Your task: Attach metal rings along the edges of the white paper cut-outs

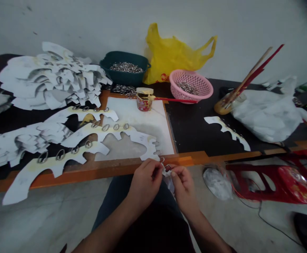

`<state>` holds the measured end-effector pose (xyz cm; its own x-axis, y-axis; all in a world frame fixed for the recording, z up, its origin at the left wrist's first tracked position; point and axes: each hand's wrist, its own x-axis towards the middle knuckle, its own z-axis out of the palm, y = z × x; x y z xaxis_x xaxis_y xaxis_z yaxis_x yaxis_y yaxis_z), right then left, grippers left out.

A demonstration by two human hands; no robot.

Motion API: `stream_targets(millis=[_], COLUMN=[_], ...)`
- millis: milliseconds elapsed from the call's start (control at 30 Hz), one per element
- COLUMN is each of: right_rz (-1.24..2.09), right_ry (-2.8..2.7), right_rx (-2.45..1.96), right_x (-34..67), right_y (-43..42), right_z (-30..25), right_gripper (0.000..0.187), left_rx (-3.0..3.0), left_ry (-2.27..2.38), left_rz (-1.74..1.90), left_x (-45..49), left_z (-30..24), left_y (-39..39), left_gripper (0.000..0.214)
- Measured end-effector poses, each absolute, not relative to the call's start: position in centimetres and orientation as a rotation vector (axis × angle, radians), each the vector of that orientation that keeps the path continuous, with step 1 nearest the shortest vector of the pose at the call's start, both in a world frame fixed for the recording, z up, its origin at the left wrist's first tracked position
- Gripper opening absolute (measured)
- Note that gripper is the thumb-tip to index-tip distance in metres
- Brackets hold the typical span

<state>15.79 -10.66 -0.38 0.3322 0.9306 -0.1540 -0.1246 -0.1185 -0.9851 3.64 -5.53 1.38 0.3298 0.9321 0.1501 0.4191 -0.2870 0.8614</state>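
A white scalloped cutout (149, 147) with several metal rings along its edge reaches from the table's front edge down to my hands. My left hand (145, 179) pinches it on the left, fingers closed near a ring. My right hand (184, 186) has thumb and finger closed on its lower end, beside another metal ring (168, 167). The fingers partly hide this end. Similar cutouts with rings lie to the left, among them a front cutout (34, 172) overhanging the table edge and a middle cutout (100, 131).
A glue-smeared tin (144, 102) with a red stick (176, 100) stands on a white sheet (124, 109). Behind are a green basin (111, 72) of rings, a pink basket (178, 93) and a yellow bag (174, 52). Stacked cutouts (24, 82) fill the left; a red stool (264, 179) lies right.
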Motion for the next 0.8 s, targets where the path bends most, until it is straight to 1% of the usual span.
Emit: stream_targets(millis=[533, 800], right_rz=[1.066, 1.108], right_ry=[-0.93, -0.926], right_rx=[-1.4, -1.34], right_x=[16.7, 17.0], right_y=[-10.5, -10.4], right_z=[-0.5, -0.3], right_gripper=[0.009, 0.009], left_rx=[2.196, 2.154], left_ry=[1.215, 1.159], left_rz=[0.932, 0.925], left_x=[3.8, 3.3], left_z=[0.6, 1.0], left_y=[-5.3, -4.8], left_gripper=[0.011, 0.011])
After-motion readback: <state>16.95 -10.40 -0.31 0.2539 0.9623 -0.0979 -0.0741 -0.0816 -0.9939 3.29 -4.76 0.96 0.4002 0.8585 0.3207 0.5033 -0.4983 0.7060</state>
